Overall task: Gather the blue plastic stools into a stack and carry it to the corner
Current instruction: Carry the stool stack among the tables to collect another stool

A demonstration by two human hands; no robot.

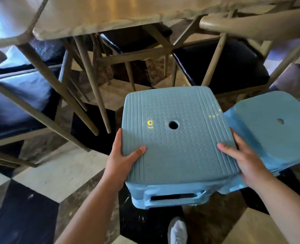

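floor [57,175]: checkered tiles, pale, black and brown | on it: wooden chair legs [91,81], table legs [128,71], second blue stool [276,131], grey shoe [178,231]

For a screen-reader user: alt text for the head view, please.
Two hands, left hand and right hand, grip opposite edges of a blue stool above a checkered floor; a second blue stool sits at its right, wooden chairs beyond.

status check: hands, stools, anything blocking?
Left hand and right hand grip opposite sides of the near stool. Second stool close on its right, not stacked. Wooden chairs and table crowd ahead.
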